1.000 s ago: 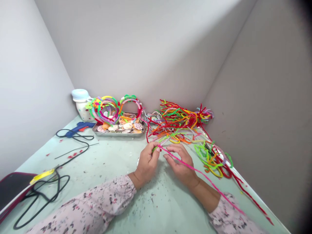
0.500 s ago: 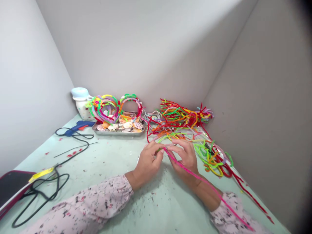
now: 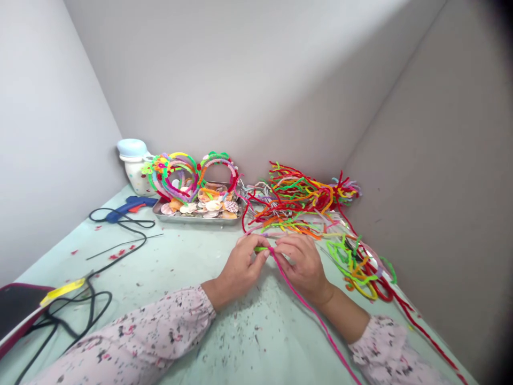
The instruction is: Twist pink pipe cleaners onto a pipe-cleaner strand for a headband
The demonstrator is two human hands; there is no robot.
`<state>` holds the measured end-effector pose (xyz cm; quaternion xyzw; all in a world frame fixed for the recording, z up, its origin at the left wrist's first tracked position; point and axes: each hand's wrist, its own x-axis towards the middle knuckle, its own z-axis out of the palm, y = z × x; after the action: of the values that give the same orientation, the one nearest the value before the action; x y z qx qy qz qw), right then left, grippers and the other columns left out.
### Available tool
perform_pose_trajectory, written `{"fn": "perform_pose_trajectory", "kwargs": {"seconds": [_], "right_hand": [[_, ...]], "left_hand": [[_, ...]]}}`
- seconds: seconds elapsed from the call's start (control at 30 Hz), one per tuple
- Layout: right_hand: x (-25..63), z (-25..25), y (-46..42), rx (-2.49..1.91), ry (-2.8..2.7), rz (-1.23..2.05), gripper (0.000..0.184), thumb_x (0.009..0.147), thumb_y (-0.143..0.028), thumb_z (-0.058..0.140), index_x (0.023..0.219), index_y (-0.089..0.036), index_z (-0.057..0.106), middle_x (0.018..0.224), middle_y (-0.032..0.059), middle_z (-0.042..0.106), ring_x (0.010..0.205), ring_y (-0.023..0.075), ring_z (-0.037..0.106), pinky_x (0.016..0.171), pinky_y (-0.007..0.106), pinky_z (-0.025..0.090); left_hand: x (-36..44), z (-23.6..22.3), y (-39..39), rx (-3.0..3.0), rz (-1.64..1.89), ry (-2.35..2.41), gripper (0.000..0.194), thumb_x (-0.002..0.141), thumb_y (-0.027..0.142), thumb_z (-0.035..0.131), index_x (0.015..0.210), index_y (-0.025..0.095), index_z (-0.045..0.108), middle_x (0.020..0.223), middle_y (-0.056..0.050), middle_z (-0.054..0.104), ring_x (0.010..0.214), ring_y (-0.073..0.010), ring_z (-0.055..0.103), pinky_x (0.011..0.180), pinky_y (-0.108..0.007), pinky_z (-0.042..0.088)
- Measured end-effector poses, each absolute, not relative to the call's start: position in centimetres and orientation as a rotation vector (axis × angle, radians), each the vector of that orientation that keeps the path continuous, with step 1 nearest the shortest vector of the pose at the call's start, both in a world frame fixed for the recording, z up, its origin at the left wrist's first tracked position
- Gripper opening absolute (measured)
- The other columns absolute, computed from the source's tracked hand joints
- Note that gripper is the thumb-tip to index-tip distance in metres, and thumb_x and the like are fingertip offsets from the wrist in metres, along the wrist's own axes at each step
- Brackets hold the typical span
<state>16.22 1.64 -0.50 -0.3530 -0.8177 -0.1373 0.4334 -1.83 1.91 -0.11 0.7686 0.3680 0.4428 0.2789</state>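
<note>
My left hand (image 3: 240,270) is closed in a pinch on a green fuzzy piece (image 3: 261,248), of which only a short stretch shows between the fingers. A long pink pipe cleaner (image 3: 308,306) crosses the green piece at my left thumb and trails down toward the front edge of view. My right hand (image 3: 306,270) faces the left one, its fingers closed by the pink pipe cleaner's upper end. The fingertips partly hide that joint. Just behind both hands lie loose pipe cleaners (image 3: 288,224) in several colours.
A metal tray (image 3: 192,219) of seashells stands at the back with decorated headbands (image 3: 218,160) on it. To its left are a white jar (image 3: 138,174) and a blue glue gun (image 3: 128,208) with black cord. Bundled pipe cleaners (image 3: 304,190) lie back right, tangled ones (image 3: 356,267) at right.
My right fingers have closed in toward the left fingertips. The pink pipe cleaner's trailing length has swung off my right forearm to hang between the arms. The view has shifted slightly.
</note>
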Motion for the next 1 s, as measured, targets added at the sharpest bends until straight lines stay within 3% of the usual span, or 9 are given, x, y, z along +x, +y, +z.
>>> {"fn": "perform_pose_trajectory", "kwargs": {"seconds": [1.0], "right_hand": [[16.86, -0.44, 1.22, -0.808, -2.101, -0.305, 0.016, 0.082, -0.015, 0.059, 0.092, -0.026, 0.065, 0.091, 0.0029, 0.067, 0.090, 0.0176, 0.059, 0.077, 0.034, 0.046]], "left_hand": [[-1.68, 0.37, 1.82, 2.207, 1.095, 0.952, 0.017, 0.089, 0.018, 0.045, 0.088, 0.018, 0.062, 0.086, -0.003, 0.064, 0.086, -0.0175, 0.056, 0.086, -0.033, 0.037]]}}
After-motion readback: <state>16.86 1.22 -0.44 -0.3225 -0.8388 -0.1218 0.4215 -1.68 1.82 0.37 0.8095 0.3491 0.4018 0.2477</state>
